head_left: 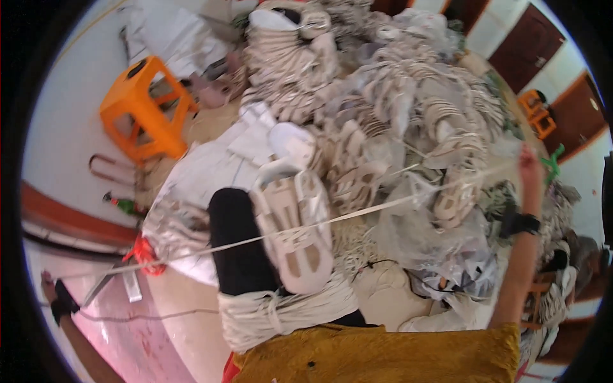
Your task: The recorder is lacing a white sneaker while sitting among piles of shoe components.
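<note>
The person is stretching a pale strap (357, 214) taut between both hands, its long axis running from lower left up to upper right across the lap. The right hand (527, 159), raised high, is closing its grip on the strap's upper end; the left hand (47, 285), far out low at the picture's edge, is seemingly pinching the other end (too small to tell surely). The strap is crossing over a cream sandal sole (295, 233) lying on the knee, nearer neither hand.
</note>
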The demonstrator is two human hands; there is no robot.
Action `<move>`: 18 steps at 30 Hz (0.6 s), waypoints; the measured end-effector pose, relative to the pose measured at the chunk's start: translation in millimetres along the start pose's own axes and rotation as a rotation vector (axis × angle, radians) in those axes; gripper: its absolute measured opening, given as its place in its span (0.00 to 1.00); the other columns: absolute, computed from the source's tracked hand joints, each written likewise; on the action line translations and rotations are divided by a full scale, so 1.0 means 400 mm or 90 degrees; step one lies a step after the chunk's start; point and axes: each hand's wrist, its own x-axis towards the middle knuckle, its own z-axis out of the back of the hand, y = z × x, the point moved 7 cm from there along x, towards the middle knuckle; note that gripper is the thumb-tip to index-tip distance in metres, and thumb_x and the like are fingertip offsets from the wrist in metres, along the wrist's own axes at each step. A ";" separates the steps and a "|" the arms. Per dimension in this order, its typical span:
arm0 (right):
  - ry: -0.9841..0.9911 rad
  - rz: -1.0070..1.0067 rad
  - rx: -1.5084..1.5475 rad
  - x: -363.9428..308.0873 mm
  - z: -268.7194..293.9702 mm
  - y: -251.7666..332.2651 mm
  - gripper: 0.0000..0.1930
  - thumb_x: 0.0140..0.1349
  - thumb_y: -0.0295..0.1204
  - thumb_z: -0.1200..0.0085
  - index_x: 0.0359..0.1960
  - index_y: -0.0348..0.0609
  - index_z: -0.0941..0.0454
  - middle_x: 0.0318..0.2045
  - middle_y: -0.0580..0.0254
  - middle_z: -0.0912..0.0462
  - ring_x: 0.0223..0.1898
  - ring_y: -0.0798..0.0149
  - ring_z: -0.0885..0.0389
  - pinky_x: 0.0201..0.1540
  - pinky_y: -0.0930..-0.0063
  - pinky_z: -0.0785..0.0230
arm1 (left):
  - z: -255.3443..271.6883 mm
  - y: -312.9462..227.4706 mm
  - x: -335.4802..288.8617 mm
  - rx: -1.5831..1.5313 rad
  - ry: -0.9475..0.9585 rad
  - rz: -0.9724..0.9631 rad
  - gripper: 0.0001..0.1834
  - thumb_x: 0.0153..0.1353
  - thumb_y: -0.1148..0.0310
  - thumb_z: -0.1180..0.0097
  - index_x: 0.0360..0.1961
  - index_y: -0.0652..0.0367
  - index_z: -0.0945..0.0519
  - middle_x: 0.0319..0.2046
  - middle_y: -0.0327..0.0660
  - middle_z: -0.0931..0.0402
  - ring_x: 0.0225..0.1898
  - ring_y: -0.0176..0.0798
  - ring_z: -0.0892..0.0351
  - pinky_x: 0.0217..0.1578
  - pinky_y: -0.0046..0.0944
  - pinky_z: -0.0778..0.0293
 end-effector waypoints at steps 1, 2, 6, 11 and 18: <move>0.048 0.014 -0.058 -0.010 0.001 0.140 0.22 0.53 0.15 0.54 0.52 0.32 0.41 0.37 0.59 0.30 0.26 0.74 0.33 0.28 0.87 0.35 | -0.101 0.021 -0.035 -0.053 0.031 0.019 0.09 0.54 0.74 0.49 0.37 0.66 0.26 0.34 0.46 0.30 0.37 0.42 0.32 0.41 0.41 0.34; 0.045 0.067 -0.261 0.007 -0.036 0.269 0.19 0.57 0.21 0.56 0.50 0.26 0.40 0.33 0.61 0.30 0.25 0.74 0.35 0.27 0.87 0.38 | -0.160 0.062 -0.105 -0.102 0.051 0.048 0.10 0.54 0.73 0.50 0.38 0.65 0.27 0.32 0.44 0.32 0.35 0.40 0.34 0.38 0.39 0.36; -0.154 0.235 -0.289 -0.138 0.111 0.482 0.20 0.60 0.24 0.57 0.53 0.29 0.41 0.40 0.59 0.28 0.24 0.74 0.35 0.26 0.86 0.39 | -0.293 -0.117 0.027 -0.269 0.081 0.033 0.13 0.57 0.70 0.53 0.42 0.65 0.27 0.25 0.36 0.41 0.26 0.32 0.42 0.28 0.31 0.43; -0.109 0.206 -0.333 -0.034 0.183 0.376 0.17 0.62 0.27 0.61 0.52 0.32 0.37 0.41 0.59 0.27 0.31 0.72 0.30 0.30 0.84 0.37 | -0.189 -0.104 -0.033 -0.691 0.094 0.223 0.16 0.58 0.68 0.55 0.46 0.63 0.28 0.21 0.29 0.41 0.19 0.23 0.47 0.18 0.21 0.48; 0.222 0.136 -0.643 -0.137 -0.568 -0.387 0.17 0.53 0.28 0.54 0.46 0.34 0.31 0.30 0.66 0.23 0.22 0.82 0.32 0.21 0.92 0.43 | -0.547 -1.123 -0.540 -0.674 0.314 -0.153 0.19 0.60 0.54 0.61 0.36 0.60 0.27 0.28 0.34 0.29 0.19 0.24 0.36 0.19 0.23 0.39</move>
